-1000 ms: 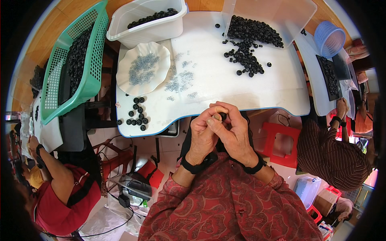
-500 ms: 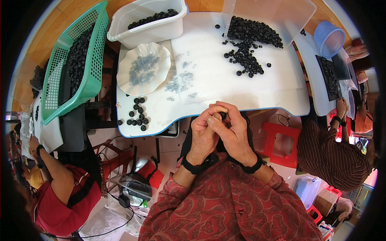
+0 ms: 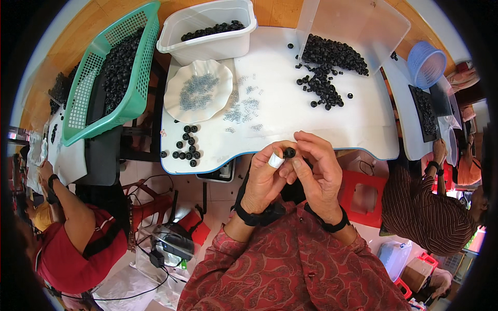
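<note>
Pinched at the tip of the left hand [image 3: 263, 179], between its white-wrapped thumb [image 3: 276, 160] and forefinger, was a small, round black piece [image 3: 289, 152]. The right hand [image 3: 320, 179] sat close beside it, fingers loosely spread and curved, gripping nothing I could see; whether its thumb touched the piece, I couldn't tell.

Both hands hung just off the near edge of a white table [image 3: 311, 124], so a slip of that narrow pinch could have sent the piece to the lap or floor. The wrapping could have dulled the thumb's feel. On the table's near left corner, a loose cluster of black pieces [image 3: 191, 141] lay close to the edge, where a brushing sleeve might have rolled some off. Further in, light, clear bits [image 3: 243, 110] lay strewn beside a scalloped dish [image 3: 172, 103], easy to scatter.

The fingers hid the held piece's underside, and anything inside it was too small to make out. The clear bits' exact shape was also lost. Beyond, a clear bin [image 3: 363, 26] with black pieces spilling from its mouth was cut off at the top.
</note>
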A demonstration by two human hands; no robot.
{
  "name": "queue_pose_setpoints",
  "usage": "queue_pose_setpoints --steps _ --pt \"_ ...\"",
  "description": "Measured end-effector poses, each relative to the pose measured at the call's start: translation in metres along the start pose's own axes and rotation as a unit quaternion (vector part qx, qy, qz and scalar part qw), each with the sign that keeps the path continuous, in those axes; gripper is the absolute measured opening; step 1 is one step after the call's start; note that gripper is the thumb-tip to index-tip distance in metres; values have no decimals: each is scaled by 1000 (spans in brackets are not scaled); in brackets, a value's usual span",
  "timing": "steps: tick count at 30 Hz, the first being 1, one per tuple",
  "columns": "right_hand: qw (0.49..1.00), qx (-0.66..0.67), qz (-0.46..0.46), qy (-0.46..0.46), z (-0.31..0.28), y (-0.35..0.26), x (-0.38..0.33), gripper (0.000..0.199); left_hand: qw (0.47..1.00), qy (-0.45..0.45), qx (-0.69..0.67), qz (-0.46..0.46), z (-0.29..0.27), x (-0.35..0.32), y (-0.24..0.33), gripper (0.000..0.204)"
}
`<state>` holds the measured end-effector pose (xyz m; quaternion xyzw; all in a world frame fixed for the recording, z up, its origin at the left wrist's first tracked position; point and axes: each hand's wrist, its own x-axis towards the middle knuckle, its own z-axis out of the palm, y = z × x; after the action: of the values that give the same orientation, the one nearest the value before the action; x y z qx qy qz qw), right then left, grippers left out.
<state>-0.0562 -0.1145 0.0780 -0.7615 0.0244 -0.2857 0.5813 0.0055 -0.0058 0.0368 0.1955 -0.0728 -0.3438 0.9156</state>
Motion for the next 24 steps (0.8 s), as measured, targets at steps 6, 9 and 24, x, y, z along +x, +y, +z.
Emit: queue_pose_setpoints --steps 6,9,24 --pt "990 -129 -39 -30 -10 -15 4 26 999 -1 31 11 -2 -4 -1 25" --pt "985 -160 -56 -39 -12 -23 6 27 999 -19 24 25 -1 -6 0 20" --pt "983 -147 -51 -95 -27 -20 6 26 993 -36 116 -2 2 -8 -3 24"
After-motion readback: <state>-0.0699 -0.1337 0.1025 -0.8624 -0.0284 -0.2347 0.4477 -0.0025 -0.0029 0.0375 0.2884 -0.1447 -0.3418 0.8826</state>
